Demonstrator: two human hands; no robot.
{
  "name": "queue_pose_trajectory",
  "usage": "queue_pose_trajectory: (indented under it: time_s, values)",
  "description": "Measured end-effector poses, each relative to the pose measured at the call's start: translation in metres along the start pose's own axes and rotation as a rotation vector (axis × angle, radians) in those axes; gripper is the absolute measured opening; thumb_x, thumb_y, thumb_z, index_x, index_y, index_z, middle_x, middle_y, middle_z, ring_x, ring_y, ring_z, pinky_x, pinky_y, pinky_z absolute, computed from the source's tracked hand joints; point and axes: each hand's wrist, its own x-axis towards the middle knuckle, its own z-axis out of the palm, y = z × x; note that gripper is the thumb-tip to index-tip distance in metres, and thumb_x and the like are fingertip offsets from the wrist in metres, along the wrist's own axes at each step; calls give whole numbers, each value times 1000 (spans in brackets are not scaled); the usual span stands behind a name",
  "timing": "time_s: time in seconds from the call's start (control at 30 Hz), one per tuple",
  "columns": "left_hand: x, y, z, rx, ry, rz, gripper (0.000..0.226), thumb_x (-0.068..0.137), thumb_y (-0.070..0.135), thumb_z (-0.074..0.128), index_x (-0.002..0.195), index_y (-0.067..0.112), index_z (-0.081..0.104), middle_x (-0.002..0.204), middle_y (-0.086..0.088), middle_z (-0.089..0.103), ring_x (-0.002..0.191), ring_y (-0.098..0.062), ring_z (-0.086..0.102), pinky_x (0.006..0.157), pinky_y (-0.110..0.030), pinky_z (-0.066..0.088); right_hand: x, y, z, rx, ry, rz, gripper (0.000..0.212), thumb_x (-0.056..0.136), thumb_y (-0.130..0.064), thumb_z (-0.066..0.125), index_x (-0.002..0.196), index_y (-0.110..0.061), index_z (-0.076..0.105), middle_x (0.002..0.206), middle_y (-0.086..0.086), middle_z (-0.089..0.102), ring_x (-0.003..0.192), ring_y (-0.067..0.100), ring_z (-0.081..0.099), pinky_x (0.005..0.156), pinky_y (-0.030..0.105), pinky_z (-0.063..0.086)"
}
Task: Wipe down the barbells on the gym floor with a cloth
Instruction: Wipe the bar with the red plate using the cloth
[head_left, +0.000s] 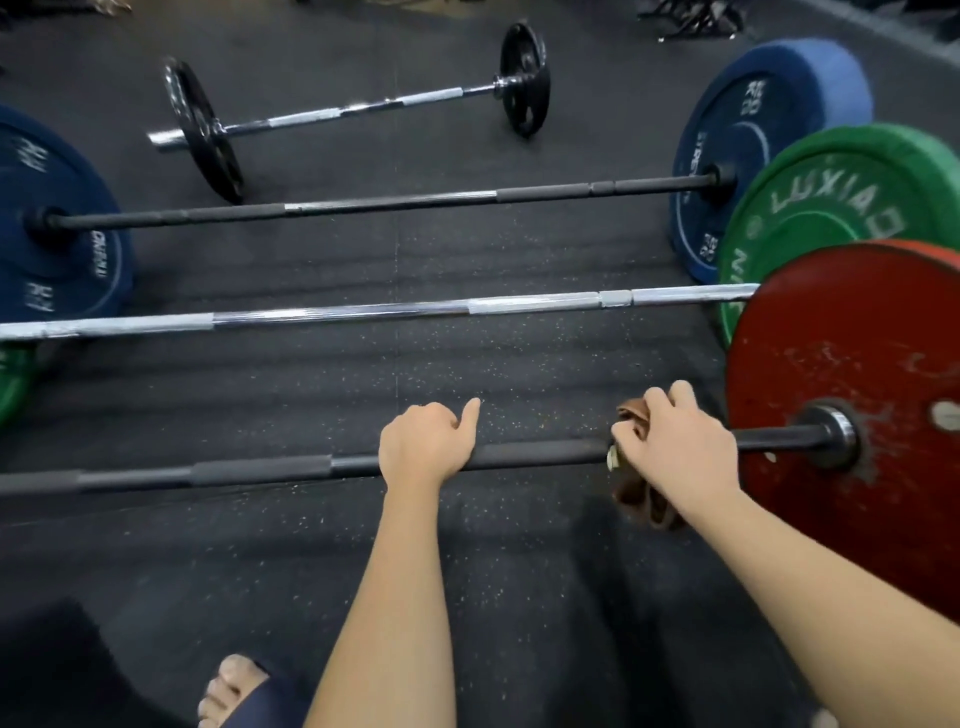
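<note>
Running left to right across the near part of the speckled rubber floor (467, 364), the nearest barbell (260, 470) lies with its long axis crosswise to the person. Its shaft is round and matt black, with duller knurled bands toward the left end.

The left hand (423, 447) sits on the shaft, fingers curled over it and index finger lifted, pointing forward. A bare stretch of shaft separates it from the right hand (675, 447), which grips a brown cloth (641, 501) bunched round the bar. The fabric is soft and creased, and hangs below the shaft.

Further right, a steel collar (831, 431) meets a scuffed red bumper plate (841, 364).

The wiping stroke probably runs along the bar's axis. The short stretch to the collar lies right of the cloth, and the long stretch lies left, under the bracing hand. Three more barbells lie beyond, roughly parallel.
</note>
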Motion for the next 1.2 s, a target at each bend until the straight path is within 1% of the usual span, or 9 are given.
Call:
queue_pose_trajectory:
  time_s: [0.17, 0.3, 0.4, 0.5, 0.63, 0.87, 0.93, 1.1, 1.2]
  values:
    - [-1, -1, 4, 3, 64, 11, 70, 103, 63, 30, 53, 15, 37, 48, 1, 43, 48, -23, 43, 59, -34, 49, -26, -62, 13, 276, 81, 337, 30, 88, -45, 65, 100, -17, 62, 99, 0, 36, 77, 22, 47, 65, 32, 38]
    - [-4, -2, 4, 1, 112, 16, 71, 103, 64, 29, 52, 15, 32, 46, 1, 37, 46, -22, 37, 54, -33, 43, -37, -79, 17, 288, 90, 264, 30, 85, -50, 70, 97, -25, 58, 100, -2, 32, 84, 17, 43, 62, 32, 46]
    - [-8, 0, 1, 10, 135, 21, 71, 103, 64, 28, 52, 15, 31, 46, 2, 33, 45, -20, 32, 51, -32, 36, -39, -72, 18, 332, 88, 306, 30, 84, -46, 75, 101, -26, 60, 115, 0, 35, 92, 16, 37, 71, 36, 52]
    - [-9, 2, 2, 12, 159, 13, 71, 103, 65, 30, 52, 16, 30, 45, 2, 31, 44, -19, 29, 49, -32, 30, -36, -49, 20, 370, 128, 360, 32, 86, -39, 74, 109, -21, 62, 123, 1, 41, 98, 18, 34, 73, 36, 45]
    - [-7, 2, 4, 21, 163, 0, 72, 102, 64, 31, 51, 15, 31, 45, 2, 34, 45, -20, 34, 49, -32, 30, -28, -29, 18, 379, 175, 471, 37, 86, -34, 76, 115, -14, 66, 125, 6, 50, 103, 28, 46, 78, 33, 35]
    - [-4, 3, 7, 4, 157, -45, 72, 103, 60, 32, 49, 12, 35, 47, 1, 42, 50, -25, 44, 56, -32, 40, -50, -97, 32, 432, 120, 69, 24, 78, -29, 82, 96, -22, 68, 110, -6, 56, 89, 20, 51, 70, 29, 47]
    - [-4, 3, 8, -10, 164, -57, 73, 104, 62, 31, 50, 12, 35, 47, 0, 42, 50, -27, 44, 58, -33, 40, -46, -87, 32, 411, 147, 88, 24, 78, -31, 81, 95, -23, 67, 108, -5, 54, 88, 19, 51, 69, 32, 48]
    - [-3, 2, 10, -7, 167, -64, 73, 103, 63, 29, 52, 11, 35, 49, -2, 45, 53, -28, 45, 60, -33, 43, -28, -47, 30, 398, 239, 404, 32, 80, -32, 80, 103, -15, 67, 112, 3, 50, 93, 22, 50, 74, 38, 49]
    - [-4, 3, 8, -18, 169, -65, 73, 103, 64, 30, 53, 12, 35, 49, -1, 44, 52, -27, 44, 60, -33, 43, -30, -67, 29, 387, 229, 342, 28, 79, -32, 79, 99, -17, 67, 109, 2, 51, 91, 23, 48, 72, 36, 46]
